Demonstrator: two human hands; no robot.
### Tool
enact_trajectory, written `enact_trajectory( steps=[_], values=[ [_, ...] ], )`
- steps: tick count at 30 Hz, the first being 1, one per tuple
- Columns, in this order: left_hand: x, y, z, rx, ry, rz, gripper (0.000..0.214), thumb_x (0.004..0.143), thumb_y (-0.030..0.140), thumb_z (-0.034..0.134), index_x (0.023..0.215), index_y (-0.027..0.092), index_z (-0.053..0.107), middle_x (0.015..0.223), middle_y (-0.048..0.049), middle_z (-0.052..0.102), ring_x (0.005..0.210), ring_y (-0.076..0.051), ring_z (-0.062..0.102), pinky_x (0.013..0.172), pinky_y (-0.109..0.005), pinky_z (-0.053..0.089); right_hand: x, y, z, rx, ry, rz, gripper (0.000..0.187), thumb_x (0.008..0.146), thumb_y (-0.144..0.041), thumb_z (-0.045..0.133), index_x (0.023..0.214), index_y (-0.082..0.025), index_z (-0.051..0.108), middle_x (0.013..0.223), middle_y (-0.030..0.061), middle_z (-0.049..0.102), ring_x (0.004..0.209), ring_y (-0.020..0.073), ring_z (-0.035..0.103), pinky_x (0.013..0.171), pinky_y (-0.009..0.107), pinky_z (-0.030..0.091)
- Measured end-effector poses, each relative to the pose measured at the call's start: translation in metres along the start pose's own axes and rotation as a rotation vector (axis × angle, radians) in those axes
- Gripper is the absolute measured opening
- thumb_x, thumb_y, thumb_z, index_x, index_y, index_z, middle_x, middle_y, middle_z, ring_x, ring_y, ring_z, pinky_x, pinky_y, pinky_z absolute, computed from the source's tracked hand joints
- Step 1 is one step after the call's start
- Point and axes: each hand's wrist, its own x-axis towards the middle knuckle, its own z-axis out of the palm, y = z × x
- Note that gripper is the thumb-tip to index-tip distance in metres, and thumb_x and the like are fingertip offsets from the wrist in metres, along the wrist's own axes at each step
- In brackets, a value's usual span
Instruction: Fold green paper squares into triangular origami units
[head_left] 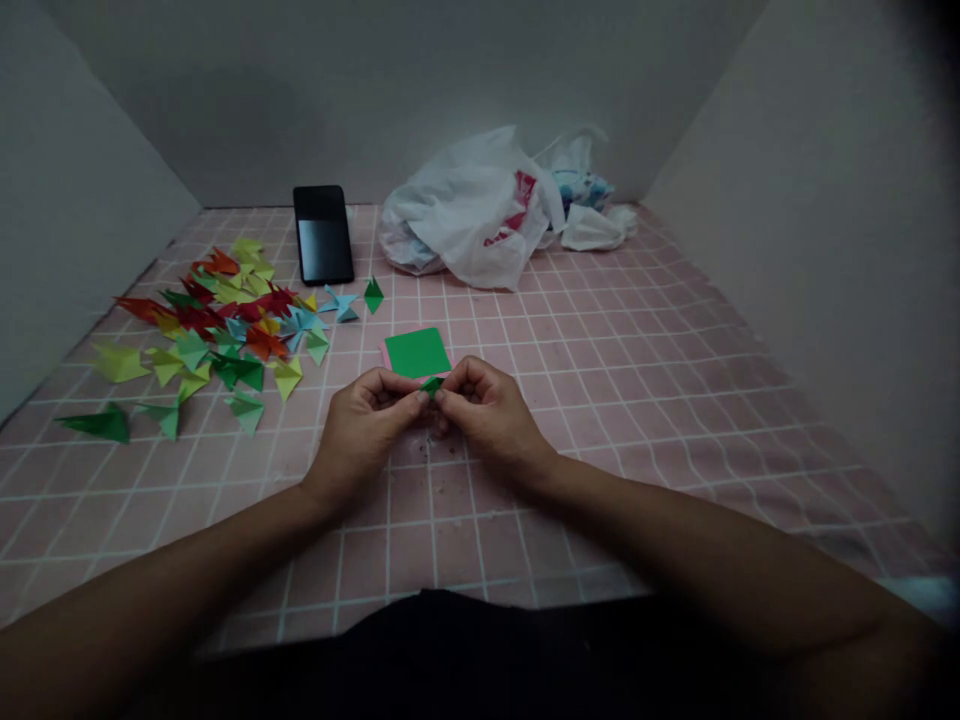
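Left hand (364, 435), right hand (487, 415) both pinching small folded green paper piece (431, 385) between fingertips, above pink grid mat (600, 450). Green paper square (418, 352) just ahead of hands; multicoloured folded paper pieces (202, 320) scattered to left.

Your left hand (364, 430) and right hand (491, 415) meet at a small green paper fold (431, 385) above the pink grid mat (600, 520). Just ahead, a green paper square (418, 352) lies in your path. Folded paper pieces (210, 330) crowd your left, obstructing a low reach there. A black smartphone (323, 235) and white plastic bag (465, 210) stand farther forward. To your right, passage runs over the mat toward the white side wall (825, 250).
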Motion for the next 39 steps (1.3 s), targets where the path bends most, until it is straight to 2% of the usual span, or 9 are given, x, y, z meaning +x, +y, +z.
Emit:
enact_trajectory(
  steps=[6, 14, 22, 28, 39],
  values=[
    [0.0011, 0.0026, -0.001, -0.075, 0.032, -0.102, 0.026, 0.064, 0.025, 0.088, 0.076, 0.016, 0.067, 0.068, 0.0002, 0.073, 0.064, -0.013, 0.07, 0.068, -0.026, 0.058, -0.0002, 0.0001, -0.0011, 0.107, -0.056, -0.008, 0.02, 0.079, -0.025, 0.068, 0.086, -0.023, 0.049, 0.06, -0.0097, 0.058, 0.049, 0.0087, 0.057, 0.051, 0.024, 0.043],
    [0.0014, 0.0049, -0.0014, -0.13, 0.024, -0.158, 0.025, 0.064, 0.023, 0.087, 0.078, 0.014, 0.068, 0.07, -0.0016, 0.074, 0.065, -0.013, 0.071, 0.071, -0.027, 0.06, 0.0017, -0.0009, -0.0023, 0.092, -0.109, -0.018, 0.029, 0.078, -0.023, 0.069, 0.098, -0.025, 0.049, 0.062, -0.0117, 0.055, 0.048, 0.0093, 0.057, 0.044, 0.022, 0.043],
    [0.0015, 0.0022, -0.0029, -0.178, -0.025, -0.183, 0.024, 0.066, 0.022, 0.088, 0.078, 0.014, 0.068, 0.072, -0.0022, 0.074, 0.066, -0.014, 0.071, 0.072, -0.029, 0.061, 0.0029, -0.0024, -0.0031, 0.033, -0.096, -0.017, 0.024, 0.079, -0.021, 0.067, 0.095, -0.024, 0.049, 0.062, -0.0109, 0.055, 0.049, 0.0089, 0.057, 0.047, 0.023, 0.043],
    [0.001, 0.0033, -0.0011, -0.149, 0.001, -0.184, 0.027, 0.065, 0.02, 0.087, 0.081, 0.015, 0.067, 0.074, -0.0016, 0.075, 0.066, -0.013, 0.071, 0.073, -0.028, 0.059, 0.0021, -0.0013, -0.0022, 0.031, -0.062, -0.003, 0.023, 0.078, -0.02, 0.065, 0.093, -0.024, 0.049, 0.06, -0.0116, 0.055, 0.047, 0.0084, 0.055, 0.047, 0.023, 0.042],
    [0.004, 0.0029, -0.0028, -0.134, -0.022, -0.23, 0.025, 0.063, 0.02, 0.087, 0.077, 0.015, 0.067, 0.066, -0.0013, 0.073, 0.06, -0.013, 0.069, 0.067, -0.027, 0.057, 0.0018, 0.0012, -0.0049, 0.112, -0.148, 0.043, 0.027, 0.079, -0.024, 0.068, 0.096, -0.025, 0.047, 0.059, -0.0113, 0.06, 0.048, 0.0098, 0.058, 0.05, 0.022, 0.046]
  ],
)
